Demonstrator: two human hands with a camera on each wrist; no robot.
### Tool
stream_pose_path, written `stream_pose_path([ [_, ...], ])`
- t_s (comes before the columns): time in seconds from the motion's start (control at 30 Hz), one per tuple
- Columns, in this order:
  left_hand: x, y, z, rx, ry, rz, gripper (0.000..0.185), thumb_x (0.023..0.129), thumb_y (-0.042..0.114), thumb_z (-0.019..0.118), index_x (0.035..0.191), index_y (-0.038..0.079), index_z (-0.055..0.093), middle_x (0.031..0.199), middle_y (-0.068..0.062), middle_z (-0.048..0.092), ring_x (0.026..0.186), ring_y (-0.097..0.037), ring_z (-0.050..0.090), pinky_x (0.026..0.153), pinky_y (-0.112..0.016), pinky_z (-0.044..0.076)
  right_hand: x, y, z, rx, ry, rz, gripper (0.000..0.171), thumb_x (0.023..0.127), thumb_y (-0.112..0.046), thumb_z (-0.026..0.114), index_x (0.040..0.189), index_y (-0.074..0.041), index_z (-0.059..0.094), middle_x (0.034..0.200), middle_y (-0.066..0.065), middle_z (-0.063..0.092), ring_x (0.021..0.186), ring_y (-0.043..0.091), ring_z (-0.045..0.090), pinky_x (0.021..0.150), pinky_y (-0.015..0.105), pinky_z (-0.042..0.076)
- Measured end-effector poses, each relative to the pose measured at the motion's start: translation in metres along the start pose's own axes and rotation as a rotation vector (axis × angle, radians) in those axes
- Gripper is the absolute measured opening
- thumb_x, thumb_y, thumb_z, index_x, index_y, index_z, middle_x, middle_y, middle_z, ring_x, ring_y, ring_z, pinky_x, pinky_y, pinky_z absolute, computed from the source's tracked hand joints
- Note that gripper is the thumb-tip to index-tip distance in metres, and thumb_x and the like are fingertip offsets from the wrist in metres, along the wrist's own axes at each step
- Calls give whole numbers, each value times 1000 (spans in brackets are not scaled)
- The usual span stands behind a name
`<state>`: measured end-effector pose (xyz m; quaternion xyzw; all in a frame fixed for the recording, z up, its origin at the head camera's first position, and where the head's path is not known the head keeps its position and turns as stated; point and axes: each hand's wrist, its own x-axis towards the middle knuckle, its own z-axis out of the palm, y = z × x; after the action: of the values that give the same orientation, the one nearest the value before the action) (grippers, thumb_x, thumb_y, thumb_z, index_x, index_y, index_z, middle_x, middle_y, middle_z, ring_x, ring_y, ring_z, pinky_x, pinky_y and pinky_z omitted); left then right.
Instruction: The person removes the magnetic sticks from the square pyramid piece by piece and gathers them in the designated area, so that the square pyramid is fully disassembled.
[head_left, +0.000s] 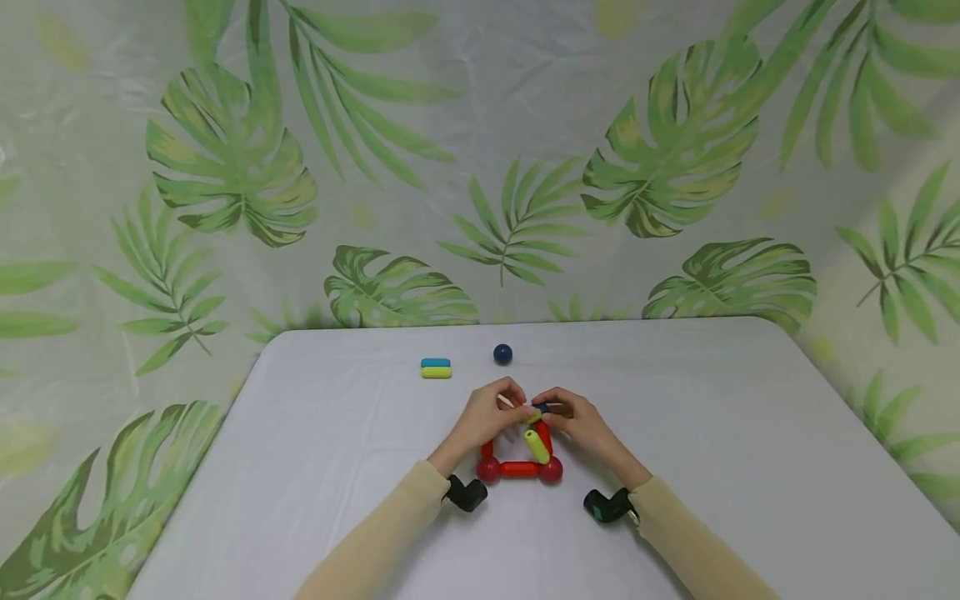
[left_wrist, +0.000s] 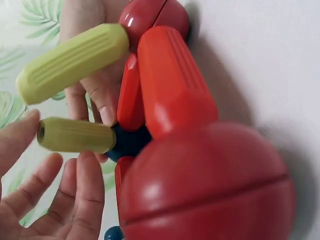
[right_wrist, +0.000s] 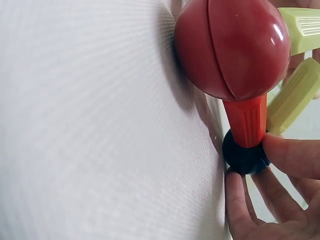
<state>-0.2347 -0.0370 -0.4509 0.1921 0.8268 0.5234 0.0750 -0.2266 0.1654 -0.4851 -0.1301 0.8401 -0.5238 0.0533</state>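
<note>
On the table a frame of red rods (head_left: 519, 470) joins two red balls (head_left: 488, 470) at the near side with a dark blue ball (left_wrist: 129, 142) at the far corner. One yellow-green rod (left_wrist: 75, 62) rises at a slant from the right red ball (head_left: 551, 470). A second yellow-green rod (left_wrist: 77, 135) stands up from the blue ball. My right hand (head_left: 585, 427) pinches that blue ball between thumb and fingers (right_wrist: 239, 200). My left hand (head_left: 480, 421) surrounds the second rod loosely, fingers spread, one fingertip right at its side and another at its free end.
Behind the hands lie a loose dark blue ball (head_left: 503, 354) and, to its left, a blue rod (head_left: 436, 362) beside a yellow-green rod (head_left: 436, 372). A white cloth covers the table (head_left: 337, 417); a leaf-patterned curtain (head_left: 510, 167) hangs beyond its far edge.
</note>
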Motion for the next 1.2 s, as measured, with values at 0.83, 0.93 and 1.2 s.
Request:
stream_pose_path([
  [0.83, -2, -68, -87, 70, 388, -186, 13, 80, -4, 66, 93, -1, 67, 95, -13, 67, 88, -28, 64, 71, -34, 52, 0, 1, 0, 12, -2, 42, 25, 93, -1, 59, 117, -6, 62, 120, 13, 59, 110, 34, 56, 94, 47, 45],
  [0.93, 3, -73, -92, 105, 399, -200, 11, 81, -5, 67, 91, -2, 66, 92, -14, 66, 86, -27, 63, 68, -32, 51, 0, 1, 0, 13, -1, 44, 24, 93, -2, 59, 117, -6, 62, 120, 12, 59, 110, 33, 56, 94, 47, 45],
  [1.2, 12, -77, -99, 194, 432, -167, 11, 79, -7, 69, 87, -2, 63, 90, -15, 63, 83, -27, 61, 75, -38, 51, 1, 1, 0, 31, 3, 56, 24, 93, -2, 60, 116, -6, 62, 120, 12, 59, 110, 33, 55, 93, 46, 46],
])
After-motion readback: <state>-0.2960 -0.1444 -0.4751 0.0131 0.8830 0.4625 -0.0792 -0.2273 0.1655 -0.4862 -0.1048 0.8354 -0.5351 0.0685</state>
